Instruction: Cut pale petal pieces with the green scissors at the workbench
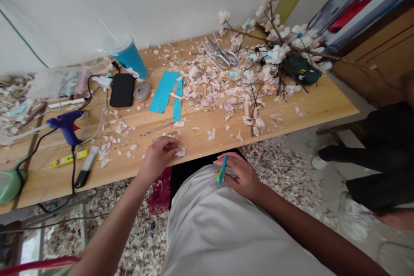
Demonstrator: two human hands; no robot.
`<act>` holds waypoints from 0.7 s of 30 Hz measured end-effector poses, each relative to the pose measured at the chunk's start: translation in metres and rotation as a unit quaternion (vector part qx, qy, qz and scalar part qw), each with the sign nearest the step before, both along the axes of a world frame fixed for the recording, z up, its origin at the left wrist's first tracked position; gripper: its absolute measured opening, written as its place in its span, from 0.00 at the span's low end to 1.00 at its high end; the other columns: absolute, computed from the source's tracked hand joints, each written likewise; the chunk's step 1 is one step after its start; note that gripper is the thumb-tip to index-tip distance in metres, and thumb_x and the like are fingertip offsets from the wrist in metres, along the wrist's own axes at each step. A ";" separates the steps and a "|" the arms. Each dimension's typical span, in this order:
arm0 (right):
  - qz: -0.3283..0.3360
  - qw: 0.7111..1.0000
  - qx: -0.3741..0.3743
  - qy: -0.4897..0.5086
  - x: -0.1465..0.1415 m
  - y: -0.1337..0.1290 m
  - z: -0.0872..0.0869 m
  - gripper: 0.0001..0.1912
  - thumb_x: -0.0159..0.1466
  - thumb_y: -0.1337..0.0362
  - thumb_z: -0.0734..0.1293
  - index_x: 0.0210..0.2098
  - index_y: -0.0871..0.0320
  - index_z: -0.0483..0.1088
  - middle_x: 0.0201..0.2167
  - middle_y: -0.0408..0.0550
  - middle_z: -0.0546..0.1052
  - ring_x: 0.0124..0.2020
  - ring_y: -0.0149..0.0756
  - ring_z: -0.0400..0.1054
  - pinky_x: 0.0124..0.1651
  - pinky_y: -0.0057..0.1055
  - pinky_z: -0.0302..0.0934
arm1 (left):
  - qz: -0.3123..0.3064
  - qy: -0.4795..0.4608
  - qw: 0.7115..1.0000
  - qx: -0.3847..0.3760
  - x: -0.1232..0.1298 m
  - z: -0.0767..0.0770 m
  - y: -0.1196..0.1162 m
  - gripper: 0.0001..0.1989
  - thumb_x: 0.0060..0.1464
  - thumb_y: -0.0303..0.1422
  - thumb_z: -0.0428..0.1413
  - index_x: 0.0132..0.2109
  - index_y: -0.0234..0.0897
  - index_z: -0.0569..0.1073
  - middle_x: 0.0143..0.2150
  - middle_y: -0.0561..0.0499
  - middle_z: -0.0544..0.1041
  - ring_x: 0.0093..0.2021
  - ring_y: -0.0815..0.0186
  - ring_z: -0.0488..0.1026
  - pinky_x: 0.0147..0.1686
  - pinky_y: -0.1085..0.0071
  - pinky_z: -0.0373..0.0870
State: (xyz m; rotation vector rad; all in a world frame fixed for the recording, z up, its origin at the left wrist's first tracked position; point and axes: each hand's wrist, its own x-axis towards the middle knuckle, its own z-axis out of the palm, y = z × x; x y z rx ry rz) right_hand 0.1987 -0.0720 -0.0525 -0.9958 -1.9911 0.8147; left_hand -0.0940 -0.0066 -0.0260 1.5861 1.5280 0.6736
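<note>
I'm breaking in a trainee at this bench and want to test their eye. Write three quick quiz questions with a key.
1. True or false: the glue gun lies left of the phone.
2. Which lies nearest the flowering branch: A phone, B scissors, C yellow cutter?
3. Fill in: the person holds the blue-and-green item in the ____ hand.

Key:
1. True
2. B
3. Right hand

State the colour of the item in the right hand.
The small item in the right hand is blue and green; the head view shows it.
</note>
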 end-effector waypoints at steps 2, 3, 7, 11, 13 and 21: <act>0.000 1.000 0.000 -0.004 0.000 0.000 0.000 0.21 0.63 0.72 0.65 0.55 0.53 0.67 0.46 0.50 0.76 0.53 0.42 0.67 0.54 0.42 0.66 | -0.027 0.059 0.997 0.036 -0.005 0.003 0.000 0.14 0.53 0.38 0.60 0.45 0.38 0.76 0.42 0.47 0.75 0.39 0.63 0.74 0.40 0.67 0.72; 0.001 1.000 -0.001 -0.008 0.000 0.000 0.000 0.21 0.63 0.71 0.65 0.55 0.53 0.68 0.47 0.51 0.76 0.53 0.42 0.67 0.54 0.42 0.66 | -0.049 0.081 0.994 0.046 -0.008 0.005 0.000 0.14 0.54 0.38 0.59 0.47 0.39 0.76 0.44 0.47 0.74 0.40 0.62 0.74 0.41 0.67 0.72; 0.007 1.000 -0.002 -0.016 0.002 0.000 0.002 0.19 0.64 0.71 0.64 0.54 0.54 0.68 0.46 0.52 0.75 0.52 0.42 0.67 0.53 0.43 0.66 | -0.163 0.116 0.979 0.042 -0.013 0.005 0.000 0.19 0.58 0.35 0.56 0.56 0.42 0.72 0.51 0.45 0.70 0.47 0.61 0.72 0.48 0.65 0.70; 0.010 1.000 0.006 -0.027 -0.004 0.004 0.008 0.17 0.64 0.71 0.64 0.52 0.55 0.68 0.46 0.52 0.76 0.52 0.42 0.67 0.54 0.42 0.66 | -0.196 0.131 0.970 0.052 -0.012 0.003 0.002 0.17 0.60 0.33 0.54 0.55 0.41 0.72 0.49 0.45 0.71 0.50 0.59 0.71 0.52 0.63 0.68; 0.021 0.998 0.024 -0.053 -0.015 0.010 0.011 0.16 0.64 0.71 0.63 0.51 0.56 0.69 0.45 0.52 0.76 0.55 0.43 0.66 0.56 0.43 0.65 | -0.188 0.121 0.973 0.053 -0.012 0.002 0.003 0.17 0.59 0.32 0.54 0.55 0.40 0.72 0.47 0.45 0.73 0.48 0.60 0.71 0.50 0.64 0.69; 0.105 0.963 0.124 -0.215 -0.066 0.044 0.011 0.19 0.63 0.65 0.69 0.52 0.62 0.66 0.52 0.59 0.73 0.65 0.48 0.54 0.63 0.47 0.55 | -0.077 0.110 0.990 0.049 -0.014 0.004 -0.005 0.14 0.56 0.31 0.54 0.50 0.38 0.73 0.38 0.48 0.73 0.38 0.64 0.72 0.41 0.67 0.71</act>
